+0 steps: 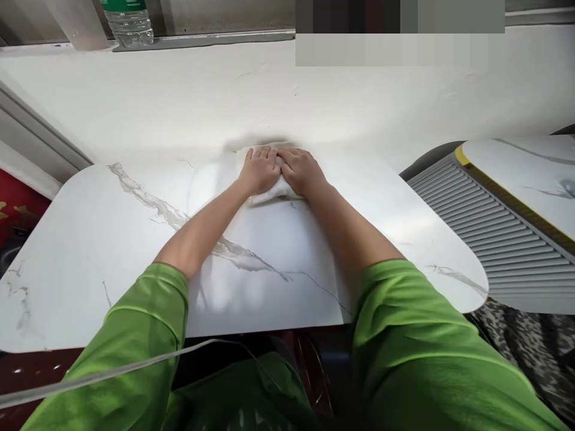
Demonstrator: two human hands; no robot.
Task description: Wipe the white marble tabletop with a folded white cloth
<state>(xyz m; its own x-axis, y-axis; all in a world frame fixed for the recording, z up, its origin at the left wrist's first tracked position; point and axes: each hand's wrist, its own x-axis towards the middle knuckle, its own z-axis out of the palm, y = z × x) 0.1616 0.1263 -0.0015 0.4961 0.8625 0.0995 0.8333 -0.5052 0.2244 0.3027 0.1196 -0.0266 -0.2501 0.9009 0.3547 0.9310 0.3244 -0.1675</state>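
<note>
A folded white cloth [274,194] lies at the far edge of the white marbled table [148,293], close against the wall. My left hand [261,170] rests flat on top of the cloth, its fingers stretched forward and slightly apart. Beside it, my right hand [303,170] presses down on the cloth's right part, fingers extended and angled toward the left hand. The fingertips of the two hands meet near the middle. Part of the cloth is hidden beneath both palms.
A white wall [179,102] rises behind the table. On the ledge above stand a water bottle [130,27] and a translucent cup [83,24]. To the right is another marbled table [534,173] with a ribbed grey side [498,239]. A pale cable [148,359] crosses my left sleeve.
</note>
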